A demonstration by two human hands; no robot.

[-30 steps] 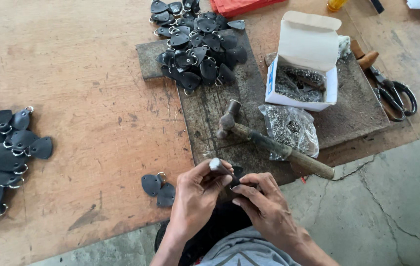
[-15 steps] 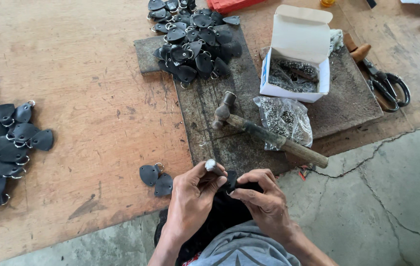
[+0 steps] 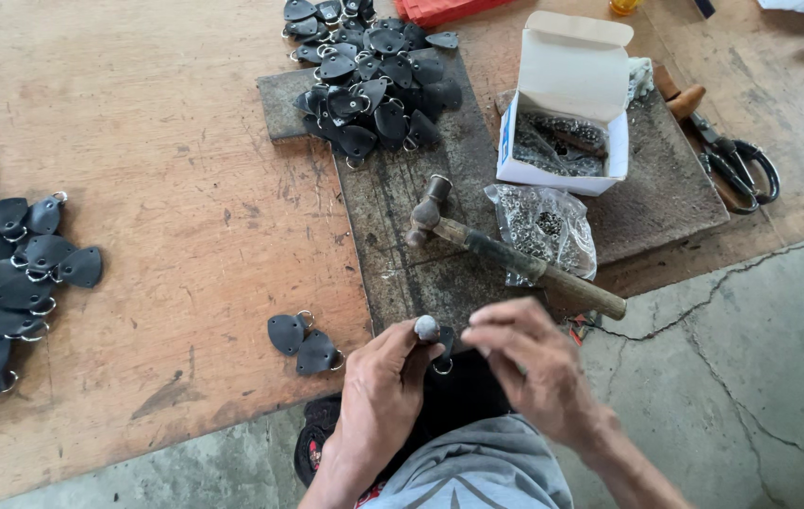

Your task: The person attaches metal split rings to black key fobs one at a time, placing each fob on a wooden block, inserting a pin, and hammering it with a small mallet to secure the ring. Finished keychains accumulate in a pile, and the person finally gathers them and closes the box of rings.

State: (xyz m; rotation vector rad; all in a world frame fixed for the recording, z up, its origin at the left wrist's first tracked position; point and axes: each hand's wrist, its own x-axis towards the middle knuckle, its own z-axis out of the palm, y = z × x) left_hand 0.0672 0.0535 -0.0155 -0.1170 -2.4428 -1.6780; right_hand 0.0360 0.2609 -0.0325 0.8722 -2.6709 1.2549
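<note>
Both hands were closed at the bench's near edge: left hand (image 3: 378, 391) gripped a punch (image 3: 427, 328), right hand (image 3: 524, 363) steadied a tab (image 3: 443, 351) beneath.

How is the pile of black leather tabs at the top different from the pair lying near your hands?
The top pile of tabs is large and heaped, overlapping on the dark work slab; the pair of tabs is just two, lying flat on the bare wooden board. Both are black, teardrop-shaped, with metal rings.
</note>
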